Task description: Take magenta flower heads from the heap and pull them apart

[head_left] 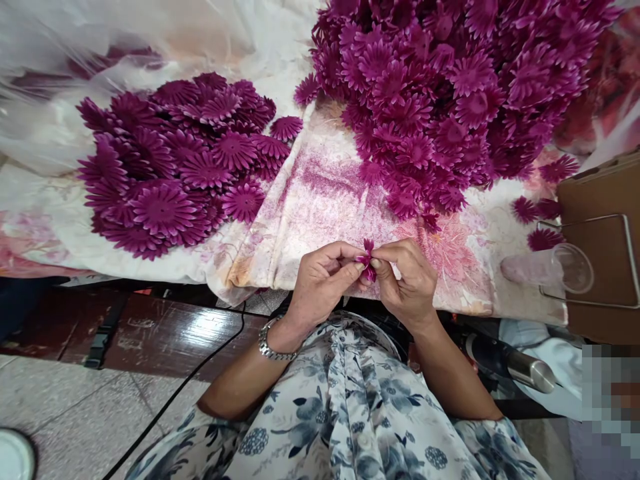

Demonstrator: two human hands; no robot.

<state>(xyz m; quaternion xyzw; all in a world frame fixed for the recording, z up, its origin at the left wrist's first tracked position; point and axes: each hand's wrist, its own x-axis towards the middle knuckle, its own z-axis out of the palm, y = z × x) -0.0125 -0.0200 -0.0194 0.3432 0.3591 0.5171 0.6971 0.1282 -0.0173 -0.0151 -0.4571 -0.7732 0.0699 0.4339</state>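
Between my two hands is a small purple artificial flower piece (368,259), its petals bunched and standing up. My left hand (325,277), with a metal watch (273,341) at the wrist, pinches it from the left between thumb and forefinger. From the other side the thumb and forefinger of my right hand (407,277) grip the same piece. The other fingers of both hands are curled in, and the fingertips hide part of the flower. Both hands are just above the front edge of the cloth-covered table (320,193).
A large heap of purple flowers (450,100) lies at the back right, a pile of flat flower layers (180,167) at the left. On the right, a clear plastic cup (545,268) lies on its side by a cardboard box (597,267) and a wire frame (631,250). Clear plastic sheeting (45,127) covers the far left.
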